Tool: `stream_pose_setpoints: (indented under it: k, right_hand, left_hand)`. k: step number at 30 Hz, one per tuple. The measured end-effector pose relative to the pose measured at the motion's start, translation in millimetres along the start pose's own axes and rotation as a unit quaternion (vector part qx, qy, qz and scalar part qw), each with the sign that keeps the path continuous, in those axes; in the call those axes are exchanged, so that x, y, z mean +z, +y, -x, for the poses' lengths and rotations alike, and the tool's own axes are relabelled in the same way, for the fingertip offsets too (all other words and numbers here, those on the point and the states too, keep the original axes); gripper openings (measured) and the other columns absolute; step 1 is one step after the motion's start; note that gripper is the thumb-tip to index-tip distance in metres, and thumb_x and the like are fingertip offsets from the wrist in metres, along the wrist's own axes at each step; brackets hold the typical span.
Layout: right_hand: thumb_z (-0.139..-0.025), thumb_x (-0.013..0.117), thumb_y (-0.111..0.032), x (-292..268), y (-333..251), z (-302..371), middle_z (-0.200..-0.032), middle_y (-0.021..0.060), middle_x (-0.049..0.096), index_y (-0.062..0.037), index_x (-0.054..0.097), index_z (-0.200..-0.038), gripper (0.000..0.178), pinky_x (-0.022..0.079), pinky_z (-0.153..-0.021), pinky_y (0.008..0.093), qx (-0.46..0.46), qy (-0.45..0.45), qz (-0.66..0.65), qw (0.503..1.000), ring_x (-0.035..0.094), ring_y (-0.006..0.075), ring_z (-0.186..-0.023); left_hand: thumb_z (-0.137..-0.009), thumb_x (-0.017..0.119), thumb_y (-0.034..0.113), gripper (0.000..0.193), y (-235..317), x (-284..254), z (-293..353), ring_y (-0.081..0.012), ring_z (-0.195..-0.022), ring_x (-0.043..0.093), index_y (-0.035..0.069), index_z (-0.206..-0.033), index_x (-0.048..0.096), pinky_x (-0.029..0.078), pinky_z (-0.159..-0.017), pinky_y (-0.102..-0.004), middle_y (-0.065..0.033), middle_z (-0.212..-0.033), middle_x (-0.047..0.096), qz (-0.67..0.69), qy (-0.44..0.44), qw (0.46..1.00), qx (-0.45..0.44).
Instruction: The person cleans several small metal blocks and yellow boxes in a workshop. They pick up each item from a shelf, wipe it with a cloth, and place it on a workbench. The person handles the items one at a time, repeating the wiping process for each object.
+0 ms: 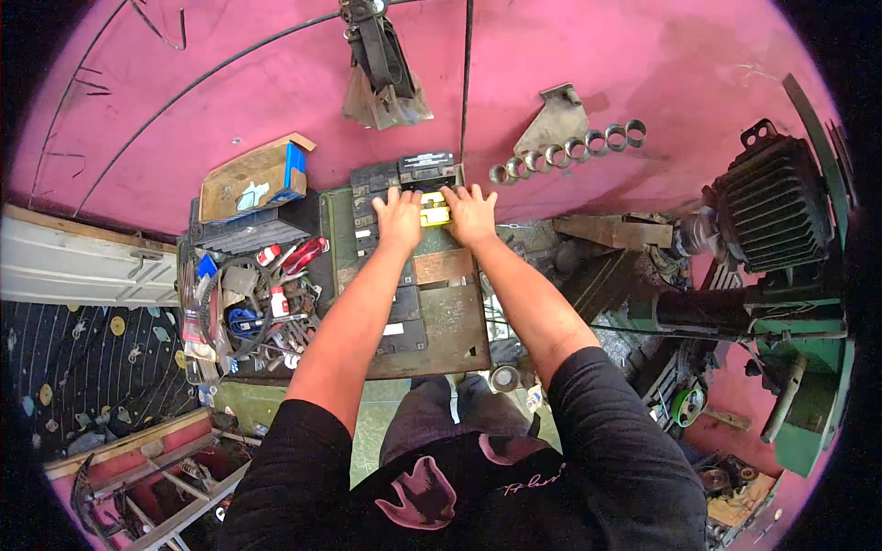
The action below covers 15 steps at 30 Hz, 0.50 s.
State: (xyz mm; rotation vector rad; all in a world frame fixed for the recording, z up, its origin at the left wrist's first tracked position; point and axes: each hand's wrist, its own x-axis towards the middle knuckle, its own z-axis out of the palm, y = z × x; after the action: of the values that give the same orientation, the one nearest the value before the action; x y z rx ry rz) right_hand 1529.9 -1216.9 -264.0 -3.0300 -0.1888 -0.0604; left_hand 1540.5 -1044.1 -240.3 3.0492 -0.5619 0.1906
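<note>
My left hand [400, 220] and my right hand [471, 219] reach to the far side of the bench, one on each side of a small yellow block [435, 208], probably a battery. Both hands grip it from the sides, fingers bent and pointing away from me. Black box-shaped batteries [375, 177] stand beside and behind my left hand. More black batteries [402, 336] run in a row toward me under my left forearm. The undersides of my fingers are hidden.
Left on the bench lie loose tools and cables [266, 303], with an open cardboard box [253, 184] behind. A bracket with metal rings [570, 150] hangs on the pink wall [276, 92]. At right stand a finned black motor [776, 207] and wooden planks [611, 231].
</note>
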Motion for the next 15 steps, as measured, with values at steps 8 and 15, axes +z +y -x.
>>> stream_pose_setpoints:
  k: [8, 15]
  right_hand:
    - [-0.079, 0.079, -0.027, -3, -3, -5, -0.137, -0.0007, 0.061, -0.0250, 0.050, -0.149, 0.075, 0.037, -0.105, 0.0596, -0.010, -0.025, 0.009, 1.000, 0.052, 0.0232, -0.127]
    - [-0.089, 0.066, -0.023, -3, -3, 16, -0.124, 0.0014, 0.068, -0.0239, 0.052, -0.148, 0.060, 0.038, -0.099, 0.0549, -0.038, -0.070, 0.062, 0.995, 0.053, 0.0234, -0.123]
  left_hand:
    - [-0.087, 0.063, 0.018, 0.025, 5, 7, -6, -0.0253, -0.116, 0.053, 0.013, -0.110, 0.074, 0.035, -0.090, -0.0515, -0.0028, -0.104, 0.071, -0.021, 0.005, 0.999, -0.025]
    - [-0.082, 0.065, 0.014, 0.016, 20, 9, 14, -0.0254, -0.109, 0.055, 0.010, -0.094, 0.075, 0.036, -0.085, -0.0509, -0.0058, -0.099, 0.072, -0.042, -0.021, 0.999, 0.015]
